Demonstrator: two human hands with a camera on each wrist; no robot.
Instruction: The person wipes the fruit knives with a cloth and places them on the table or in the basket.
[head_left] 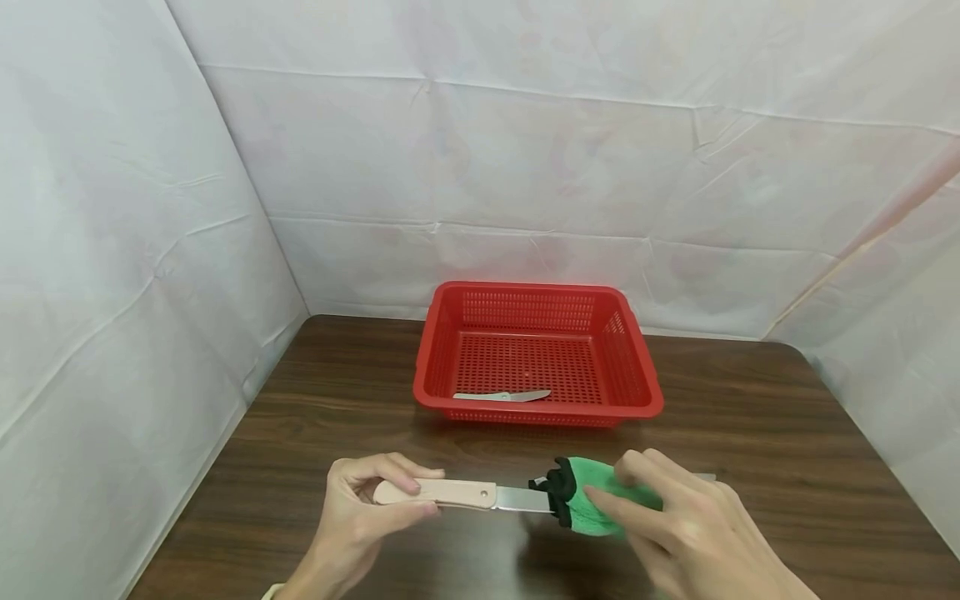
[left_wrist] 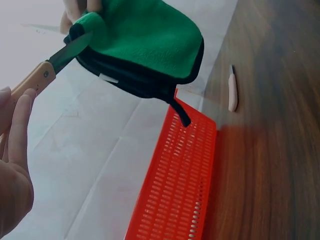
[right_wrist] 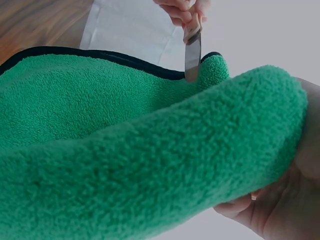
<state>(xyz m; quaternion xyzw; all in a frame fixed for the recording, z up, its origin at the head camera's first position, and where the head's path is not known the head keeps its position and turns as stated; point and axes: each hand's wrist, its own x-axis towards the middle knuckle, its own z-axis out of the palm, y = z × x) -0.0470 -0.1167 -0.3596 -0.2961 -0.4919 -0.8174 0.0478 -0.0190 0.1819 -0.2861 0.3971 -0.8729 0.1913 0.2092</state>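
My left hand [head_left: 360, 508] grips a folding knife by its pale pink handle [head_left: 442, 492], thumb on top, with the blade [head_left: 522, 499] pointing right. A green cloth [head_left: 592, 500] with black edging is held in my right hand [head_left: 682, 517], wrapped over the front of the blade. In the left wrist view, part of the blade [left_wrist: 72, 52] shows against a fold of the cloth [left_wrist: 150, 40]. The right wrist view has the plush cloth [right_wrist: 150, 155] draped large across it, the knife blade [right_wrist: 193, 57] at its far edge.
Behind the hands stands a red perforated basket [head_left: 537, 414] on the dark wooden table [head_left: 337, 392]. Inside lies another unfolded knife [head_left: 502, 396]. A further pink-handled knife [left_wrist: 233, 92] lies on the table to the right. White sheets [head_left: 525, 167] hang around the table.
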